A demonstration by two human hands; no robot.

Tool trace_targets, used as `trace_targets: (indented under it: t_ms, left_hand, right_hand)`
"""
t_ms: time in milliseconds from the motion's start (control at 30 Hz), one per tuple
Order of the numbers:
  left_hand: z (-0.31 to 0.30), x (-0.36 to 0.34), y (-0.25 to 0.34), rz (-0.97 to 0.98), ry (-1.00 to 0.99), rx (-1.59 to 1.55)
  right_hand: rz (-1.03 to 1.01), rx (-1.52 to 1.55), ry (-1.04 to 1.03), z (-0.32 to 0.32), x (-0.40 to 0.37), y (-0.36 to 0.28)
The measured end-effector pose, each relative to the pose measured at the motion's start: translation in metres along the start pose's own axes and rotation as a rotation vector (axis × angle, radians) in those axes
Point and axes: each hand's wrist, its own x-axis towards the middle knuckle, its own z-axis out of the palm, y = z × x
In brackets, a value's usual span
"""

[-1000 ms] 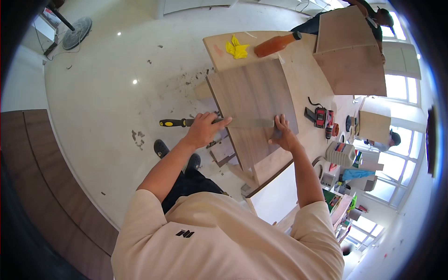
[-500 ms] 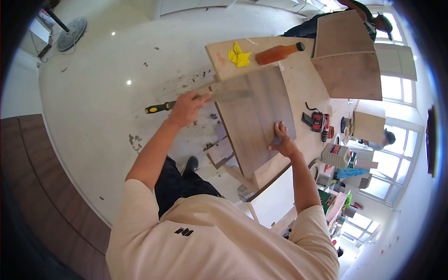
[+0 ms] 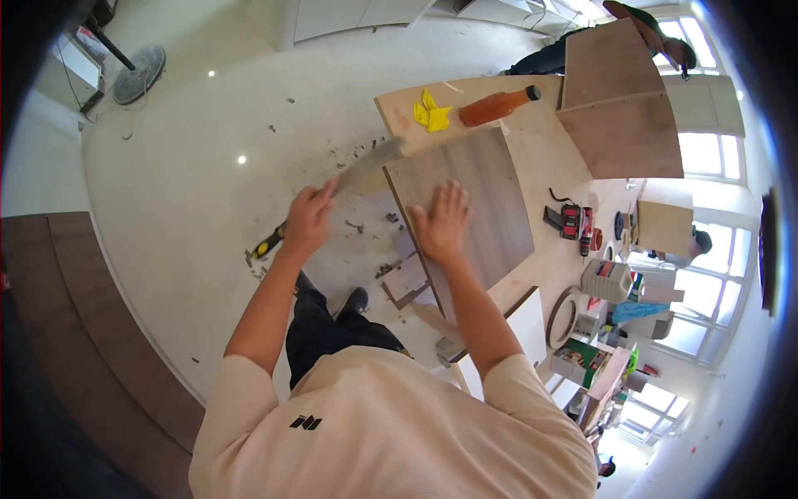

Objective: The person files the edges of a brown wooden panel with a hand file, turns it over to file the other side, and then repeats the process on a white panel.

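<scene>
My left hand (image 3: pixel 308 223) is closed around a file (image 3: pixel 366 165) with a black and yellow handle. Its long grey blade is smeared by motion and points toward the near corner of a wood-grain panel (image 3: pixel 490 220), overlapping the bench edge in this view. Flat on that panel, near its left edge, lies my right hand (image 3: pixel 445 220), fingers spread and holding nothing. The panel rests on a light wooden workbench (image 3: pixel 532 158).
Beyond the panel lie a yellow cloth (image 3: pixel 431 112), an orange bottle (image 3: pixel 499 106) and a red cordless drill (image 3: pixel 572 220). A white jug (image 3: pixel 607 280) stands farther right. Scraps (image 3: pixel 406 280) litter the floor. A person (image 3: pixel 657 37) is behind a wooden box (image 3: pixel 619 100).
My left hand has drawn the file back and off the panel, toward the lower left. My right hand has shifted left across the panel, from its right side to near its left edge.
</scene>
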Motion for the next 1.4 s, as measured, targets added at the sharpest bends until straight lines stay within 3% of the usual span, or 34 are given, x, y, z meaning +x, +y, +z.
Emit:
trace_targets:
  t_ms: [67,133,233,333,400,500,700,867,1067,1400]
  left_hand:
    - [-0.022,-0.031,-0.016,-0.07,0.156,0.023]
    - [-0.042,-0.067,-0.038,-0.138,0.264,0.07]
    - [-0.074,-0.122,-0.05,-0.255,0.323,0.095]
    - [-0.099,-0.169,-0.057,-0.352,0.287,0.219]
    - [-0.111,-0.189,-0.047,-0.45,0.225,0.245]
    - [-0.111,-0.205,-0.046,-0.411,0.184,0.204]
    - [-0.102,-0.19,-0.034,-0.322,0.099,0.141]
    - [-0.097,-0.162,-0.012,-0.329,-0.007,0.125]
    - [-0.084,-0.149,-0.012,-0.18,-0.05,0.053]
    - [-0.061,-0.149,0.013,-0.225,-0.102,0.01]
  right_hand:
    - [-0.223,-0.035,-0.19,-0.017,0.016,-0.072]
    - [-0.415,0.175,-0.578,0.004,0.02,-0.12]
    - [-0.913,0.261,-0.186,0.035,0.003,-0.14]
    - [-0.51,0.128,0.038,0.003,0.032,-0.112]
    - [-0.345,0.156,0.13,-0.012,0.056,-0.083]
    - [-0.354,0.16,-0.092,-0.017,0.081,-0.042]
    - [-0.374,0.233,-0.068,-0.013,0.065,-0.016]
    - [-0.342,0.219,-0.111,-0.018,0.012,0.023]
    - [-0.268,0.22,-0.169,-0.026,-0.052,0.061]
    - [-0.161,0.203,-0.243,-0.041,-0.152,0.122]
